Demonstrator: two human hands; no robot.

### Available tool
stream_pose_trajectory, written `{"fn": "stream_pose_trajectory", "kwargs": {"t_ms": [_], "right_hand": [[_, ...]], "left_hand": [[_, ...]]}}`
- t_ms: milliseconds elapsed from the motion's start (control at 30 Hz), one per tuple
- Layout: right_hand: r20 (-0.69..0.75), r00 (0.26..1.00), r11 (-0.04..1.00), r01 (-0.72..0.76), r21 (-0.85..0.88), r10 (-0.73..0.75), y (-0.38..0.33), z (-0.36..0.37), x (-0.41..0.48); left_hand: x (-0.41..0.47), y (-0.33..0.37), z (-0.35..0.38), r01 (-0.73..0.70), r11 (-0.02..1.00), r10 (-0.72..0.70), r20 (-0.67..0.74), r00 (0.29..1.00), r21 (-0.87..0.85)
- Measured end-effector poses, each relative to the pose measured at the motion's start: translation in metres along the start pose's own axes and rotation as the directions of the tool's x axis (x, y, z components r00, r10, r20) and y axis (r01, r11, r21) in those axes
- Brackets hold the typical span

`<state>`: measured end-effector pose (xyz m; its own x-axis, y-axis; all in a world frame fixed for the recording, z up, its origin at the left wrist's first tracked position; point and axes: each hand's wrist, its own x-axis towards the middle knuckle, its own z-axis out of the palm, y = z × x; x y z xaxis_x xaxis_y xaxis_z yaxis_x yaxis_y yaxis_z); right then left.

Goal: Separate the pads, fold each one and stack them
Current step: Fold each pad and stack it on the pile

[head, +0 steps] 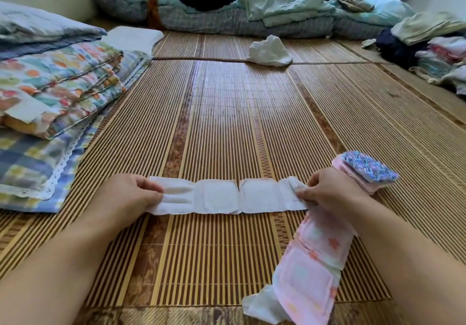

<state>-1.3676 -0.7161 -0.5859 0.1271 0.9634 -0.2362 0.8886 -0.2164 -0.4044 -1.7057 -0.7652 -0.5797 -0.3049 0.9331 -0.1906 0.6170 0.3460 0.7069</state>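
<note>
A person's left hand (131,194) and right hand (332,191) are gripping, fingers curled, opposite ends of a long white quilted cloth pad (227,197) lying stretched flat on a striped bamboo mat (227,122) at lower centre. A pink floral pad (315,254) is lying at lower right, below a small stack of folded pads (365,170).

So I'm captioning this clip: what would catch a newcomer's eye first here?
The white pad lies stretched across the near mat, left hand and right hand gripping its ends. A pink pad trails by the right forearm; a small folded stack sits just beyond that hand.
</note>
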Motion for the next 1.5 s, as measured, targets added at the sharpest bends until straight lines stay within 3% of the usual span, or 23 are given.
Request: {"fn": "stream_pose_trajectory", "kwargs": {"t_ms": [100,233,367,567,733,900,1067,1167,1300,1400,1500], "right_hand": [[-0.082,0.997,0.981,0.029,0.194,-0.013,-0.002,-0.003,0.002],[-0.127,0.989,0.839,0.005,0.544,0.077,-0.004,-0.009,0.007],[-0.113,0.993,0.767,0.058,0.639,0.019,-0.020,-0.002,0.002],[0.022,0.973,0.841,0.186,0.508,-0.228,-0.053,0.014,-0.016],[0.193,0.951,0.838,0.103,0.535,-0.240,-0.062,0.021,-0.020],[0.196,0.953,0.822,0.083,0.563,-0.230,-0.059,0.019,-0.018],[0.107,0.960,0.890,0.194,0.413,-0.259,-0.060,0.025,-0.023],[-0.002,0.955,0.939,0.291,0.182,-0.295,-0.060,0.025,-0.028],[0.115,0.936,0.942,0.336,-0.016,-0.332,-0.059,0.027,-0.038],[0.043,0.923,0.914,0.385,-0.128,-0.382,-0.060,0.034,-0.041],[0.034,0.929,0.923,0.369,-0.110,-0.367,-0.060,0.036,-0.037]], "left_hand": [[0.000,-0.003,-0.004,-0.007,1.000,0.007,0.003,1.000,0.007],[0.002,-0.006,-0.005,0.005,0.998,-0.002,0.057,0.998,-0.057],[-0.001,0.001,-0.001,-0.035,0.975,0.057,0.096,0.994,-0.219],[-0.014,0.027,0.018,-0.135,0.939,0.181,0.118,0.976,-0.317],[-0.018,0.042,0.041,-0.175,0.938,0.219,0.122,0.968,-0.299],[-0.015,0.049,0.057,-0.200,0.948,0.242,0.154,0.958,-0.248],[-0.019,0.054,0.063,-0.217,0.925,0.320,0.331,0.888,-0.311],[-0.020,0.056,0.058,-0.310,0.863,0.416,0.213,0.884,-0.398],[-0.008,0.045,0.045,-0.280,0.929,0.271,-0.072,0.960,-0.243],[0.000,0.032,0.042,-0.201,0.977,0.193,-0.093,0.977,-0.077],[0.003,0.024,0.042,-0.174,0.985,0.173,-0.074,0.982,0.005]]}}
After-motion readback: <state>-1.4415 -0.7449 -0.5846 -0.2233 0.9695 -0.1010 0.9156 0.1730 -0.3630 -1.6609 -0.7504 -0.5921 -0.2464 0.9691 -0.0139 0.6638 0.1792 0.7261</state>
